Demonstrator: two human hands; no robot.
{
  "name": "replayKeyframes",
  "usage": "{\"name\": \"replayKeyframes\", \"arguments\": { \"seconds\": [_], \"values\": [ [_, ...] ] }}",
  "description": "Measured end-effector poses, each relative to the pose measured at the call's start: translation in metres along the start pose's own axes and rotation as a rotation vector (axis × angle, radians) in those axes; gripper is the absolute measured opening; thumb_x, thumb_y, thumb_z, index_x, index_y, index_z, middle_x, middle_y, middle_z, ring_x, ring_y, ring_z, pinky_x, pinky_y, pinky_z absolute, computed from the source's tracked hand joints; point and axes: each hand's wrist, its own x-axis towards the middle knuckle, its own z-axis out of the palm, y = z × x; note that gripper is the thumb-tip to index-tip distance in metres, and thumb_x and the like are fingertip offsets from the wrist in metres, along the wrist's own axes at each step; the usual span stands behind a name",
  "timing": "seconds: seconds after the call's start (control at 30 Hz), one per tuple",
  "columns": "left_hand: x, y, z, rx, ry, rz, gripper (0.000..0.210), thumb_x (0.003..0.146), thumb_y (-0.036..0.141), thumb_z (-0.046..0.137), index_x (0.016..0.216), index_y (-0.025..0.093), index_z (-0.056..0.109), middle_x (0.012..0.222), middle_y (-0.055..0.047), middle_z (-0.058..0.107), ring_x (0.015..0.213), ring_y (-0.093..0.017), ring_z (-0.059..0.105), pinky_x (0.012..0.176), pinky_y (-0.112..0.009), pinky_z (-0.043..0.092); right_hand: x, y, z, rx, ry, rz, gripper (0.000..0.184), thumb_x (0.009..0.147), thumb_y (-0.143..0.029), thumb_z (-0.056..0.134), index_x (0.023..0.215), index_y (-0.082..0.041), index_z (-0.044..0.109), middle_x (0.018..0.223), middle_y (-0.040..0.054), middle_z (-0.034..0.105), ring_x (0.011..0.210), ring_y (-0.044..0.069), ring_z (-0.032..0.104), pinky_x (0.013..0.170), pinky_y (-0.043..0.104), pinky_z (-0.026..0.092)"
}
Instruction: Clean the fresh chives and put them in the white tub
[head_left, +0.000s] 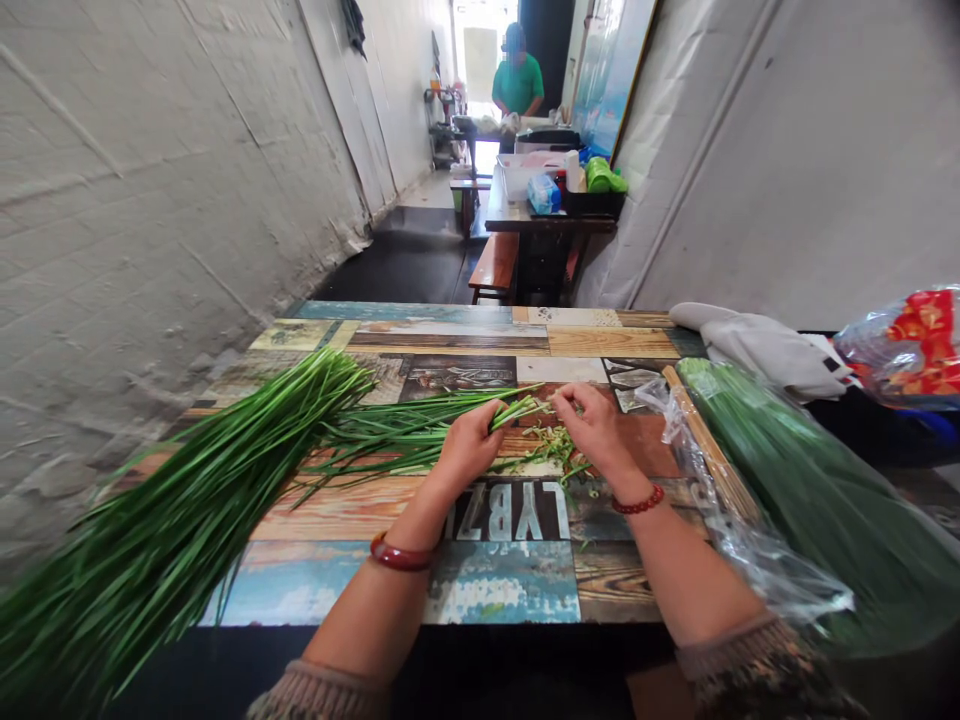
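Note:
My left hand is closed around a small bunch of garlic chives, their pale stem ends pointing right. At those ends, my right hand has its thumb and fingertips pinched together; whatever lies between them is too small to make out. Beneath the hands is a scatter of pale trimmings. Loose green chives stretch leftward across the table behind my left hand. A large pile of chives lies at the left, its leaves hanging over the near edge.
The patchwork-patterned table has a plastic-wrapped bundle of greens and a wooden strip at the right. Beyond are a grey cloth and a red-printed bag. Farther back stand a bench, another table and a person in green.

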Motion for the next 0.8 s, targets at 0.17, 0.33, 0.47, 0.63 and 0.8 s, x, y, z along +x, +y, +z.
{"name": "replayKeyframes", "arguments": {
  "seconds": [0.17, 0.33, 0.47, 0.63, 0.8],
  "values": [
    [0.0, 0.0, -0.001, -0.032, 0.039, 0.109, 0.02, 0.091, 0.033, 0.053, 0.103, 0.022, 0.064, 0.096, -0.003, 0.07, 0.089, -0.017, 0.062, 0.079, -0.025, 0.043, 0.003, 0.013, -0.007, -0.07, 0.012, 0.063, 0.038, 0.093, -0.034, 0.045, 0.057, -0.021, 0.047, 0.057, -0.0023, 0.048, 0.058, 0.014, 0.045, 0.06, 0.028, 0.036],
    [0.001, 0.0, -0.006, 0.113, 0.24, 0.119, 0.021, 0.094, 0.031, 0.046, 0.084, 0.019, 0.061, 0.083, -0.004, 0.061, 0.078, -0.017, 0.056, 0.072, -0.026, 0.041, -0.001, 0.016, -0.003, -0.177, -0.106, -0.137, 0.012, 0.082, -0.03, 0.064, 0.092, -0.022, 0.065, 0.104, 0.0068, 0.064, 0.099, 0.022, 0.058, 0.082, 0.034, 0.044],
    [-0.001, 0.002, -0.008, 0.109, 0.312, 0.073, 0.019, 0.094, 0.027, 0.043, 0.081, 0.019, 0.054, 0.077, -0.002, 0.057, 0.07, -0.015, 0.051, 0.065, -0.024, 0.036, -0.003, 0.019, 0.003, -0.189, -0.084, -0.153, 0.015, 0.09, -0.029, 0.055, 0.083, -0.021, 0.065, 0.096, 0.0068, 0.066, 0.093, 0.021, 0.061, 0.085, 0.036, 0.045],
    [-0.002, 0.0, -0.005, 0.04, 0.32, 0.001, 0.014, 0.092, 0.029, 0.048, 0.085, 0.02, 0.056, 0.073, 0.001, 0.057, 0.066, -0.014, 0.05, 0.064, -0.024, 0.035, -0.004, 0.027, 0.008, -0.26, -0.071, -0.117, 0.015, 0.089, -0.028, 0.054, 0.095, -0.021, 0.067, 0.109, 0.0096, 0.066, 0.104, 0.025, 0.06, 0.092, 0.042, 0.046],
    [0.001, -0.007, -0.003, -0.079, 0.354, 0.041, 0.013, 0.092, 0.028, 0.05, 0.091, 0.02, 0.06, 0.082, 0.0, 0.063, 0.077, -0.014, 0.057, 0.072, -0.024, 0.04, 0.005, 0.036, 0.018, -0.225, -0.224, -0.043, 0.048, 0.089, -0.024, 0.051, 0.137, -0.022, 0.047, 0.126, 0.0105, 0.063, 0.114, 0.025, 0.06, 0.098, 0.044, 0.047]
  ]
}}
